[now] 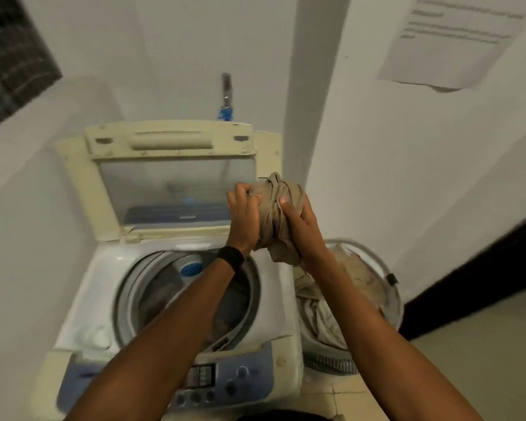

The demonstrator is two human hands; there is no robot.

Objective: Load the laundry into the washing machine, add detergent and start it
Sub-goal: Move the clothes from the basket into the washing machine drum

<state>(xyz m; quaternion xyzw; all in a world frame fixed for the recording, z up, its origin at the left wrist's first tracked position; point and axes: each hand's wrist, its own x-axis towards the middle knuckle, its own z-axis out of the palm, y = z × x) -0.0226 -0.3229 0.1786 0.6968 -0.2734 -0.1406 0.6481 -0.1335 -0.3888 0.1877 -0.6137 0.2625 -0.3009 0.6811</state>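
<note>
Beige garment [274,212] bunched between left grip [243,215], right grip [302,227].

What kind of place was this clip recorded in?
Probably a small laundry corner: a top-loading washing machine with its lid raised, a filled laundry basket beside it, a tap behind it and a printed notice. The left hand and right hand grip a beige garment.

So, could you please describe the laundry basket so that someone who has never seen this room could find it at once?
Find the top-loading washing machine with its lid raised, against the white wall. On the tiled floor at its right side stands the laundry basket. Unlike the boxy machine, it is round, with a thin hoop rim, see-through mesh walls and pale crumpled clothes inside.
</note>
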